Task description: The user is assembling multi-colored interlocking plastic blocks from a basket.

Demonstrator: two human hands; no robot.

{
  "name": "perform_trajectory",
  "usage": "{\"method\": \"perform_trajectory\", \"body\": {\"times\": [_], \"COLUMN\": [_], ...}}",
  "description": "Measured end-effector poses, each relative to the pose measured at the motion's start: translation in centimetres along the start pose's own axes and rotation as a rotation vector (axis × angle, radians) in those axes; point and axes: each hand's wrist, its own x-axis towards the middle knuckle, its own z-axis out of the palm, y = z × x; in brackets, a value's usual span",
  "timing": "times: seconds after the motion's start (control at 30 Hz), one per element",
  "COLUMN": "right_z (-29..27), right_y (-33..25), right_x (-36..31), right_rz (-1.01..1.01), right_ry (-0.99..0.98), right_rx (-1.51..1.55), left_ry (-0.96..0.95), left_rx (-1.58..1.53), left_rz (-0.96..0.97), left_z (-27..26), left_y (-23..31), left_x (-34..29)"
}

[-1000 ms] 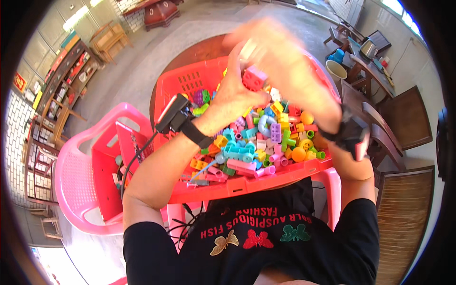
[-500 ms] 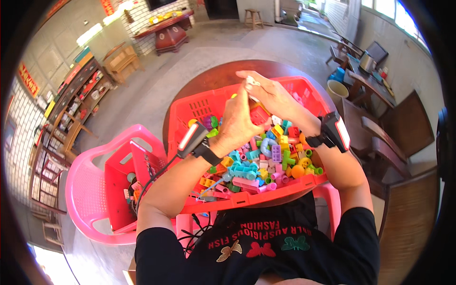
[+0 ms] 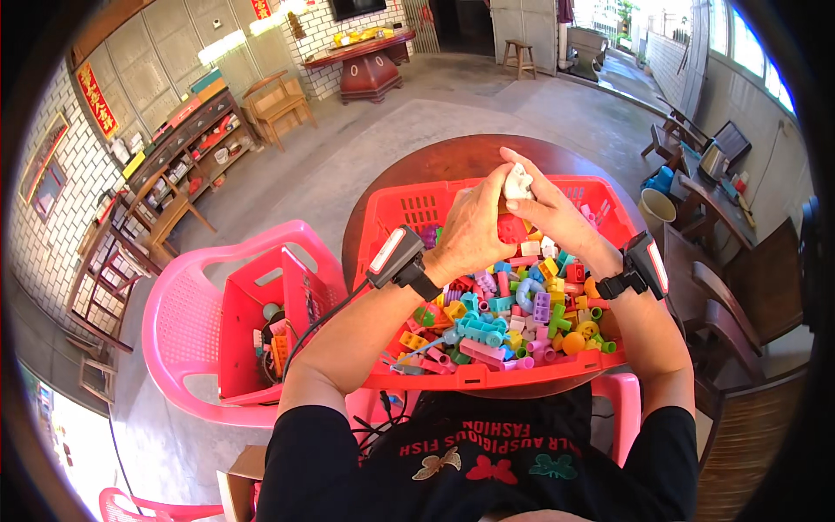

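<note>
The left hand (image 3: 472,231) and the right hand (image 3: 558,221) met above the red plastic basket (image 3: 487,376). Between them was a small white toy piece (image 3: 519,182), and the fingers of both hands were gripping it; which hand bore it more, I could not tell. Beneath, many colourful toy building blocks (image 3: 483,329) filled the basket, which stood on a round wooden table (image 3: 426,165).

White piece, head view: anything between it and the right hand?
Nothing visible: the right hand has its thumb against the white piece. The left hand is close alongside; whether it touches is unclear. The red block shows lower in the picture, not between.
</note>
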Motion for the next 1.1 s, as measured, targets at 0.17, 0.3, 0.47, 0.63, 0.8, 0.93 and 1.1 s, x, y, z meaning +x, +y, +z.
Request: {"method": "perform_trajectory", "body": {"times": [0.17,0.3,0.47,0.63,0.8,0.93,1.1], "right_z": [-0.2,-2.8,-2.1,0.8,0.5,-0.5,-4.4], "right_y": [0.0,1.2,0.6,-0.2,-0.2,-1.2,0.5], "right_x": [0.2,0.7,0.3,-1.1,-4.0,-1.7,0.0], "right_rz": [0.036,0.188,0.188,0.049,0.31,0.32,0.185], "right_ry": [0.035,-0.028,0.183,0.061,-0.107,-0.038,-0.067], "right_rx": [0.084,0.387,0.469,0.777,0.835,0.871,0.813], "left_ry": [0.048,-0.031,-0.016,0.118,0.195,0.2,0.13], "left_rx": [0.132,0.029,-0.067,-0.194,-0.24,-0.091,-0.039], "left_rz": [0.143,0.157,0.318,0.455,0.592,0.532,0.3], "left_z": [0.0,-0.9,-1.1,-2.0,-1.9,-2.2,-1.3], "left_y": [0.2,1.6,2.2,3.3,4.7,3.6,1.3], "left_x": [0.1,0.2,0.0,0.1,0.5,1.1,1.1]}}
